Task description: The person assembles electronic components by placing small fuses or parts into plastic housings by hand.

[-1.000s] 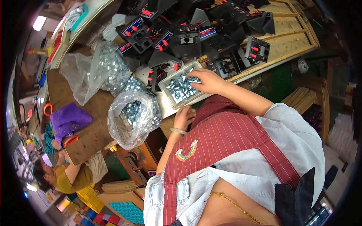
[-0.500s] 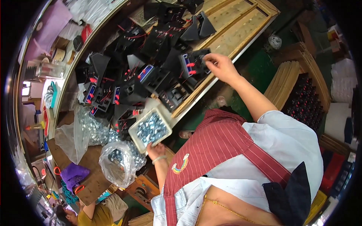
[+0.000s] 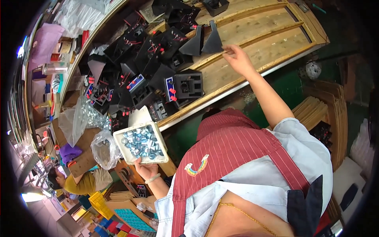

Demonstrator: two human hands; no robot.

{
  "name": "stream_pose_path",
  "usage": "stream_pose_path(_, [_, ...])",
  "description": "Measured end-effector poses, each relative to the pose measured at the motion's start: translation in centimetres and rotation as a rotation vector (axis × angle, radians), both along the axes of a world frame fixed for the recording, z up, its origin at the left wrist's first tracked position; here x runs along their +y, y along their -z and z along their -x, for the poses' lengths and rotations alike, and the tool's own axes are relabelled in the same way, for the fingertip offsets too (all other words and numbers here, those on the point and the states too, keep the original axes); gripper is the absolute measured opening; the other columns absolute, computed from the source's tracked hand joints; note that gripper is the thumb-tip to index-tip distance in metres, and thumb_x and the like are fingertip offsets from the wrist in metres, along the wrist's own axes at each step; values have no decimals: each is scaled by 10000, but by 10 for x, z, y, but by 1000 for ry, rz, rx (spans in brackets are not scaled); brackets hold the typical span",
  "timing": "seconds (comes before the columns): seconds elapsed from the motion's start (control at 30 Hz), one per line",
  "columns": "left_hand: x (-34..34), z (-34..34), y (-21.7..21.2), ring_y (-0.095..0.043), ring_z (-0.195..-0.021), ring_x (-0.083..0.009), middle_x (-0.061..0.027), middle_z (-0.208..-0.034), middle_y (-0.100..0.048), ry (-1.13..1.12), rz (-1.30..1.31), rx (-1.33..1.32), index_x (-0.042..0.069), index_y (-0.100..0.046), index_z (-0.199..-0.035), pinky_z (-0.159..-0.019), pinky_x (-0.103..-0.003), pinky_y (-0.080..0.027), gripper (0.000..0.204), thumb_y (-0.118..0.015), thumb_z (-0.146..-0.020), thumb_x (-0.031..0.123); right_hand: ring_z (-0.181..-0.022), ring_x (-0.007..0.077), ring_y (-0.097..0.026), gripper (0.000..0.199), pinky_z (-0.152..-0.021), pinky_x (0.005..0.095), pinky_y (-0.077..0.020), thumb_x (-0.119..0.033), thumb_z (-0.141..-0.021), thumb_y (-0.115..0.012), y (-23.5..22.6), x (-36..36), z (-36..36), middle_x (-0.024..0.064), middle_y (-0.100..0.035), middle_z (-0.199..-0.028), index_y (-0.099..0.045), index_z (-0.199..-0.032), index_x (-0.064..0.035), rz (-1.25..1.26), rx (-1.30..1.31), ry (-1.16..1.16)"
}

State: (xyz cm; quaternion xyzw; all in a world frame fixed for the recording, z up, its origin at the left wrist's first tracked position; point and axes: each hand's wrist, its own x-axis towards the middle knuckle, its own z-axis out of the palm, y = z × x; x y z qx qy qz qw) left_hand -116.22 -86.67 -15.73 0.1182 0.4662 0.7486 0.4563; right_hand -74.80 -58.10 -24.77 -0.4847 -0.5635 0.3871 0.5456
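My left hand (image 3: 145,170) holds up a white square tray (image 3: 123,153) from below; it is filled with several small shiny metal nuts (image 3: 143,143). My right hand (image 3: 237,59) reaches far out over the wooden bench (image 3: 272,39), its fingers pinched on the edge of a black plastic part (image 3: 213,39) that stands next to a second similar piece (image 3: 194,42). A black square housing with red knobs (image 3: 187,86) lies between the two hands near the bench's front edge.
Many black housings with red and blue fittings (image 3: 134,75) are piled on the left of the bench. Clear bags of metal parts (image 3: 103,149) lie on cardboard. Another person in a yellow top (image 3: 83,182) sits lower left. Stacked wooden frames (image 3: 319,106) stand on the right.
My right hand has reached farther along the bench to the upright black part. The tray in my left hand has stayed close to my body while the view swung.
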Motion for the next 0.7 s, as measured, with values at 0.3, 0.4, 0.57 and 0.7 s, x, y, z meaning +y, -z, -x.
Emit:
stream_pose_path(0.3, [99,-98,1,-508,-1127,-298,-125,-1246,-521,243,-32,118,-1,-404,-1299,-979,-423,-390,563,-543,-763,105,-1001,375,-577,683,-869,424,-463,-474,-716,-682,-24,83,14,233,-608,-1066,-529,-1160,23,137,-427,157])
stream_pose_path(0.4, [126,-158,7,-604,-929,-221,-105,-1068,-613,292,55,137,-41,-545,-1106,-791,-339,-490,366,-555,-766,93,-923,388,-600,484,-818,445,-476,-421,-727,-665,-30,86,-6,220,-648,-915,-638,-928,18,199,-352,12])
stream_pose_path(0.57, [169,-238,28,-543,-487,-143,-40,-644,-591,362,212,176,30,-590,-772,-407,-256,-386,116,-581,-794,144,-602,114,-607,223,-571,270,-491,-237,-746,-661,0,122,-68,83,-639,-703,-652,-767,-16,345,9,-111])
stream_pose_path(0.7, [189,-260,81,-525,-458,-130,-26,-613,-576,383,281,213,50,-589,-728,-395,-244,-384,131,-591,-787,167,-574,155,-592,169,-545,287,-474,-179,-754,-647,-30,107,-124,86,-611,-670,-628,-784,-13,-73,141,-266])
